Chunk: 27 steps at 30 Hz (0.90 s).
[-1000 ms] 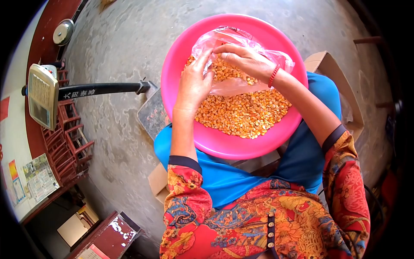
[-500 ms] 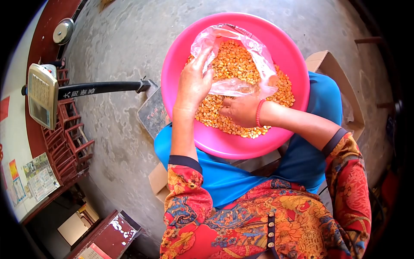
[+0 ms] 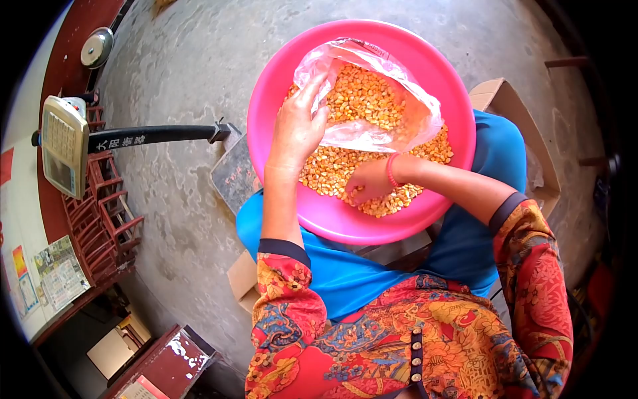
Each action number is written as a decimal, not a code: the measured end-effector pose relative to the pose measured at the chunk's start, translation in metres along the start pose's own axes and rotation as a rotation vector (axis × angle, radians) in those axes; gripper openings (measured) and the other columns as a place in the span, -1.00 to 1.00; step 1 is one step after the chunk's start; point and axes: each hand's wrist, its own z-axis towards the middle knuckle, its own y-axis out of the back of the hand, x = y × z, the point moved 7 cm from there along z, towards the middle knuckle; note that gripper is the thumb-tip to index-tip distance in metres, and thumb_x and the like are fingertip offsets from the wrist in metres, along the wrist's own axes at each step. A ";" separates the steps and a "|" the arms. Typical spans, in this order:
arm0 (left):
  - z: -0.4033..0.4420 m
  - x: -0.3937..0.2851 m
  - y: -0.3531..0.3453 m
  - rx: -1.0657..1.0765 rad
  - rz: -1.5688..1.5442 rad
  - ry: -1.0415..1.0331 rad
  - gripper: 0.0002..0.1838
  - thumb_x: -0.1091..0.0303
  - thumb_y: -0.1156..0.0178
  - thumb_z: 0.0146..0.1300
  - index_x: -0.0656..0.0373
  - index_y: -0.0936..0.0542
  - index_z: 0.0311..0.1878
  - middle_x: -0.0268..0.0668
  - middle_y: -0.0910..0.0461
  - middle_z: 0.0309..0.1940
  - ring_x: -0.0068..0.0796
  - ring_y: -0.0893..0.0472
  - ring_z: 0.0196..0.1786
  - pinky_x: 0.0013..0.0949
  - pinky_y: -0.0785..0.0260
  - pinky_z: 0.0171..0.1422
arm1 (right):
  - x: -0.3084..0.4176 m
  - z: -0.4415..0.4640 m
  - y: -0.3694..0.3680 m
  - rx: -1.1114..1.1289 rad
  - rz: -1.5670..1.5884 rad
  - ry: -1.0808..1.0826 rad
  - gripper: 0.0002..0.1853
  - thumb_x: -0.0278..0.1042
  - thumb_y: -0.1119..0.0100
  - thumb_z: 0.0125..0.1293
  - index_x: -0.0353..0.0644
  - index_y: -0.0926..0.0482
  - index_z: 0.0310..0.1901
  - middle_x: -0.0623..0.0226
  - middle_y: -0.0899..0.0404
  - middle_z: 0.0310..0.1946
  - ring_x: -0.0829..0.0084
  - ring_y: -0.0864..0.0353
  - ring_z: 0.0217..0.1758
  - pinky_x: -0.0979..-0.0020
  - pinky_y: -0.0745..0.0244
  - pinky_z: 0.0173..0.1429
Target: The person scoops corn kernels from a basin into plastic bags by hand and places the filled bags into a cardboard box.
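Observation:
A large pink basin [image 3: 345, 229] rests on my lap, with loose corn kernels [image 3: 325, 174] in its near part. Within it lies a clear plastic bag [image 3: 425, 110], its mouth wide and corn inside. My left hand [image 3: 299, 126] is at the bag's left edge, thumb and fingers around the plastic. Lower down, my right hand [image 3: 372, 179], with a red bracelet at the wrist, is among the loose kernels below the bag. Its fingers are curled together at the corn, and what lies inside them is hidden.
A scale display [image 3: 65, 147] on a dark pole [image 3: 159, 136] stands at the left, its metal platform [image 3: 232, 176] beside the basin. Red wooden stools [image 3: 106, 213] are stacked farther left. An open cardboard box [image 3: 525, 126] is behind my right knee.
My right hand has come down from the bag's upper part to the loose corn and its fingers have curled. The bag's mouth has widened. My left hand has stayed at the bag's edge.

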 end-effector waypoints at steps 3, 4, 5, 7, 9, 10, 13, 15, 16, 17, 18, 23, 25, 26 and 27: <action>-0.001 0.000 0.001 0.024 0.000 0.051 -0.47 0.48 -0.13 0.04 0.11 -0.44 0.18 -0.02 -0.54 0.02 -0.15 -0.54 0.10 -0.30 -0.35 0.16 | 0.039 -0.025 0.025 0.096 0.252 -0.074 -0.76 -0.21 -0.07 0.28 -0.19 -0.56 -0.17 0.27 -0.56 -0.50 0.43 -0.53 -0.43 0.37 -0.43 -0.30; -0.001 0.000 0.001 0.022 0.001 0.053 -0.47 0.48 -0.13 0.04 0.11 -0.44 0.18 -0.02 -0.54 0.02 -0.15 -0.54 0.10 -0.30 -0.35 0.16 | 0.048 -0.025 0.033 0.046 0.314 0.040 -0.77 -0.22 -0.06 0.31 -0.20 -0.55 -0.18 0.40 -0.48 -0.53 0.61 -0.44 -0.45 0.50 -0.39 -0.35; -0.001 0.000 0.001 0.023 -0.012 0.050 -0.47 0.48 -0.13 0.04 0.11 -0.44 0.18 -0.03 -0.54 0.01 -0.17 -0.54 0.09 -0.30 -0.35 0.15 | 0.053 -0.034 0.042 0.049 0.355 0.071 -0.77 -0.21 -0.06 0.32 -0.21 -0.55 -0.18 0.44 -0.47 -0.51 0.63 -0.42 -0.46 0.51 -0.37 -0.36; -0.001 0.001 0.000 0.021 -0.026 0.047 -0.47 0.49 -0.13 0.04 0.11 -0.43 0.18 -0.03 -0.54 0.01 -0.19 -0.55 0.09 -0.31 -0.36 0.14 | 0.066 -0.052 0.068 -0.106 0.353 0.149 -0.78 -0.21 -0.03 0.34 -0.18 -0.54 -0.20 0.49 -0.47 -0.50 0.68 -0.39 -0.50 0.56 -0.34 -0.44; 0.000 0.001 -0.002 0.012 -0.017 -0.004 -0.46 0.47 -0.14 0.04 0.07 -0.42 0.18 0.04 -0.53 -0.07 -0.01 -0.54 -0.01 -0.15 -0.38 0.09 | 0.069 -0.073 0.091 -0.189 0.514 0.051 -0.76 -0.11 -0.03 0.35 -0.06 -0.55 -0.15 0.51 -0.45 -0.53 0.73 -0.37 -0.55 0.63 -0.30 -0.54; 0.000 0.002 -0.003 0.013 -0.018 -0.004 -0.46 0.47 -0.14 0.04 0.07 -0.42 0.18 0.04 -0.53 -0.07 -0.01 -0.54 -0.01 -0.15 -0.38 0.09 | 0.062 -0.077 0.102 -0.323 0.574 0.095 -0.75 -0.09 -0.04 0.35 -0.04 -0.55 -0.12 0.49 -0.47 -0.52 0.75 -0.38 -0.56 0.70 -0.28 -0.55; 0.000 0.000 -0.006 0.001 0.013 -0.033 -0.45 0.48 -0.15 0.03 0.05 -0.41 0.19 0.02 -0.53 -0.05 -0.03 -0.54 0.00 -0.15 -0.38 0.09 | 0.046 -0.088 0.132 -0.696 0.508 0.163 -0.72 -0.13 -0.02 0.37 -0.12 -0.54 -0.07 0.41 -0.52 -0.41 0.68 -0.51 -0.45 0.60 -0.44 -0.50; -0.001 -0.003 -0.004 -0.033 -0.009 -0.063 -0.45 0.49 -0.16 0.03 0.05 -0.42 0.18 0.00 -0.54 -0.05 -0.05 -0.55 -0.02 -0.15 -0.38 0.08 | 0.040 -0.089 0.133 -0.765 0.470 0.157 -0.73 -0.22 -0.08 0.31 -0.17 -0.53 -0.05 0.25 -0.55 -0.23 0.46 -0.59 -0.23 0.42 -0.55 -0.28; 0.000 -0.004 -0.003 -0.033 -0.008 -0.065 -0.45 0.49 -0.16 0.03 0.05 -0.42 0.18 0.00 -0.54 -0.05 -0.05 -0.55 -0.02 -0.15 -0.38 0.08 | 0.038 -0.094 0.140 -0.927 0.065 0.204 -0.73 -0.31 -0.10 0.27 -0.16 -0.51 -0.01 0.22 -0.51 -0.13 0.39 -0.55 -0.13 0.38 -0.52 -0.15; 0.000 -0.003 -0.003 -0.027 -0.017 -0.035 -0.46 0.51 -0.15 0.03 0.05 -0.43 0.18 -0.01 -0.55 -0.06 -0.06 -0.56 -0.02 -0.17 -0.39 0.07 | 0.042 -0.100 0.140 -1.063 -0.350 0.245 -0.70 -0.40 -0.11 0.23 -0.14 -0.49 0.02 0.19 -0.48 -0.04 0.32 -0.51 -0.02 0.35 -0.48 -0.02; 0.000 -0.001 -0.003 -0.021 -0.026 -0.004 -0.46 0.52 -0.15 0.04 0.06 -0.44 0.17 -0.02 -0.56 -0.07 -0.07 -0.57 -0.02 -0.18 -0.40 0.06 | 0.038 -0.103 0.141 -1.086 -0.423 0.143 -0.60 -0.47 -0.17 0.11 -0.10 -0.49 0.04 0.10 -0.46 0.00 0.14 -0.44 0.08 0.22 -0.38 0.12; 0.003 -0.015 0.015 -0.185 -0.137 0.029 -0.52 0.59 -0.11 0.09 0.17 -0.46 0.15 -0.02 -0.60 -0.14 -0.21 -0.63 -0.11 -0.30 -0.47 -0.08 | 0.036 -0.122 0.156 -1.142 -0.629 -0.405 -0.36 -0.38 -0.16 0.06 0.03 -0.29 0.25 0.03 -0.48 -0.05 0.08 -0.44 0.07 0.09 -0.34 0.08; 0.001 -0.025 0.024 -0.276 -0.344 0.007 -0.53 0.66 -0.07 0.11 0.21 -0.47 0.15 -0.08 -0.62 -0.17 -0.35 -0.64 -0.16 -0.37 -0.49 -0.17 | 0.036 -0.125 0.157 -1.199 -0.741 -0.396 -0.32 -0.36 -0.18 0.07 0.06 -0.24 0.29 0.04 -0.48 -0.06 0.09 -0.45 0.06 0.09 -0.31 0.11; -0.002 -0.033 0.028 -0.295 -0.354 -0.010 -0.52 0.71 -0.04 0.11 0.26 -0.45 0.15 -0.14 -0.60 -0.12 -0.44 -0.61 -0.09 -0.42 -0.51 -0.15 | 0.035 -0.125 0.157 -1.199 -0.741 -0.397 -0.32 -0.36 -0.18 0.07 0.06 -0.24 0.29 0.04 -0.48 -0.06 0.09 -0.45 0.06 0.09 -0.31 0.11; -0.003 -0.034 0.030 -0.293 -0.355 -0.010 -0.52 0.71 -0.04 0.11 0.26 -0.45 0.15 -0.14 -0.60 -0.12 -0.44 -0.61 -0.09 -0.42 -0.51 -0.15 | 0.037 -0.126 0.157 -1.231 -0.777 -0.381 -0.30 -0.34 -0.19 0.07 0.07 -0.20 0.30 0.05 -0.48 -0.06 0.10 -0.45 0.06 0.08 -0.30 0.11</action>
